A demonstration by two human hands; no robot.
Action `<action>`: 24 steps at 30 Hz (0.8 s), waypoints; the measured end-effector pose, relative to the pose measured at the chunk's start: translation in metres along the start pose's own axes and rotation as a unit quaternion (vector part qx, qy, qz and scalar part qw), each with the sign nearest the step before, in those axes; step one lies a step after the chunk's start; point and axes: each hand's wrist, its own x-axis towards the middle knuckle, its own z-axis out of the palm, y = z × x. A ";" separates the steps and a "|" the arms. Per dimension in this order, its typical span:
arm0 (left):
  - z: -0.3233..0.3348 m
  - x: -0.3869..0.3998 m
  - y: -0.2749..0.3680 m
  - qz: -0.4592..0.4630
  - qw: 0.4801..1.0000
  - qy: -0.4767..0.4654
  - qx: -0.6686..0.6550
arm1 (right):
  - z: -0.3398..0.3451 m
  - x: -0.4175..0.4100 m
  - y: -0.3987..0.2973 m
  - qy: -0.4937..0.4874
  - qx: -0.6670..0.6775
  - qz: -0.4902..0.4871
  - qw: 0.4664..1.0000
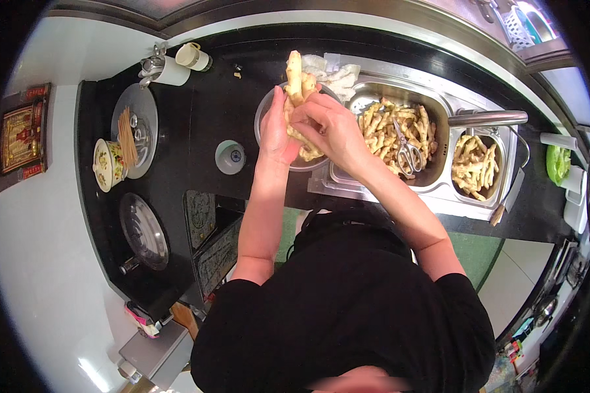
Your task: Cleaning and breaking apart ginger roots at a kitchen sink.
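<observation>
My left hand (278, 128) holds a branched ginger root (294, 78) above a round metal bowl (260, 110) on the black counter. The fingers of my right hand (327, 123) are bent against the same root; whether they pinch something small is hidden. More ginger (310, 153) shows at the bowl's near side. To the right, ginger roots (373, 127) fill much of the large steel sink basin, with metal scissors (408, 154) lying on them. The smaller basin holds further ginger roots (474, 164). A whitish cloth (341, 81) lies behind the bowl.
The steel faucet (489, 119) reaches over the sink. A small white bowl (230, 157) stands left of my forearms. Farther left are a utensil holder (173, 72), a mug (191, 56), a patterned pot (109, 164) and a metal lid (144, 231). A brush (497, 215) rests at the sink's right edge.
</observation>
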 end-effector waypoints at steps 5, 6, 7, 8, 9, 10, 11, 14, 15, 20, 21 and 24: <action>-0.007 0.003 0.002 0.011 1.000 0.025 0.012 | -0.013 -0.001 -0.008 -0.163 0.083 0.056 0.982; 0.004 0.000 0.006 0.012 1.000 0.029 0.003 | -0.013 0.001 -0.007 -0.115 0.083 0.076 0.987; 0.005 0.000 0.004 0.010 1.000 0.027 0.003 | -0.014 0.004 -0.006 -0.067 0.082 0.096 0.990; 0.006 -0.001 0.002 0.013 0.999 0.043 0.028 | -0.013 0.007 -0.006 -0.037 0.085 0.079 0.993; 0.007 -0.002 0.001 0.018 0.997 0.059 0.054 | -0.010 0.010 -0.006 -0.036 0.085 0.079 0.993; 0.010 -0.003 0.000 0.014 0.993 0.098 0.070 | -0.007 0.012 -0.006 -0.016 0.057 0.046 0.997; 0.013 -0.005 0.000 0.013 0.993 0.097 0.071 | -0.006 0.013 -0.006 0.004 0.029 0.013 0.999; 0.014 -0.005 0.000 0.043 0.985 0.101 0.131 | -0.010 0.014 -0.005 -0.022 0.012 0.022 0.999; 0.012 -0.004 0.000 0.048 0.985 0.092 0.137 | -0.011 0.014 -0.004 -0.022 0.013 0.022 0.999; -0.007 0.003 0.010 0.051 0.996 0.049 0.061 | -0.028 -0.001 -0.002 -0.190 -0.004 0.046 0.981; -0.010 0.003 0.013 0.053 0.995 0.051 0.061 | -0.032 -0.004 -0.004 -0.191 -0.002 0.045 0.981; -0.017 0.002 0.018 0.033 0.999 0.012 0.021 | -0.036 -0.007 -0.008 -0.187 0.024 0.061 0.980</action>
